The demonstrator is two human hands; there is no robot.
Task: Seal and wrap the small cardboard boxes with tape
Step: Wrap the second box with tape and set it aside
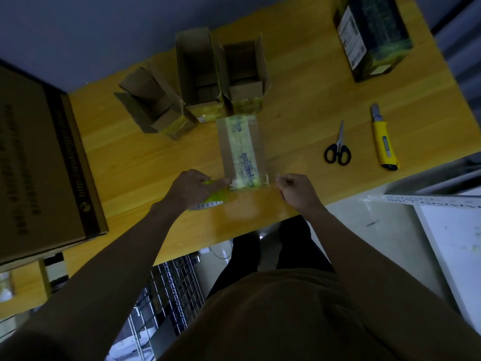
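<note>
Yellow wood forms the table (pixel 135 162), and both hands work at its near edge. One left hand (pixel 192 187) curls its fingers round a single roll of green-tinted tape (pixel 212 200), which rests on the table just left of the closed box. One right hand (pixel 295 190) sits just right of that box with fingers clenched; whether they pinch a tape end is too faint to tell.

Between the hands, one closed small cardboard box (pixel 242 152) lies flat with its length running away from the person, a strip of clear printed tape along its top and over its near end.

Farther right, well apart from the box, lie one pair of black-handled scissors (pixel 337 148) and one yellow utility knife (pixel 384 140), side by side and not touching.

Beyond the closed box stand three open cardboard boxes in a row: the left one (pixel 156 105) tilted, the middle one (pixel 199 71) and the right one (pixel 244 74) upright and touching, each with greenish tape round its near end.

At the far right corner stands one dark printed carton (pixel 372 37). One large brown carton (pixel 41 162) fills the left side.
</note>
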